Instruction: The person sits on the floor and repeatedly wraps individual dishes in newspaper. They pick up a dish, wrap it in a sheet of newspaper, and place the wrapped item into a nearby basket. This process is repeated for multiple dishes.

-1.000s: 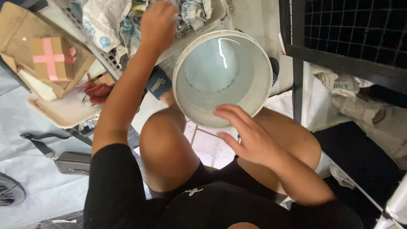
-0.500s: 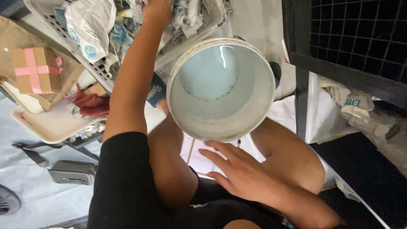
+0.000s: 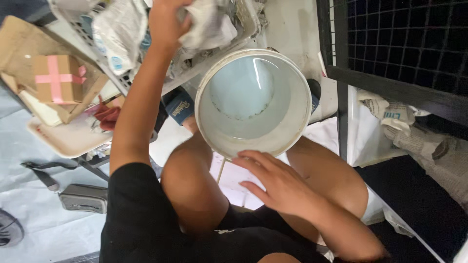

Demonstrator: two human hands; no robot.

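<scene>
Head view: left hand grips crumpled paper in a basket. Right hand, fingers spread, rests beside the white bucket.

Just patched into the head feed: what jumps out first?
A large white bucket of clear liquid fills the centre, between the seated person's bare knees. The right hand rests at its near rim, while the left hand reaches up and grips crumpled paper in the wire basket above.

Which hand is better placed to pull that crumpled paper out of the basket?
Left. The left hand already grips the crumpled paper in the basket; the right hand rests by the white bucket.
</scene>
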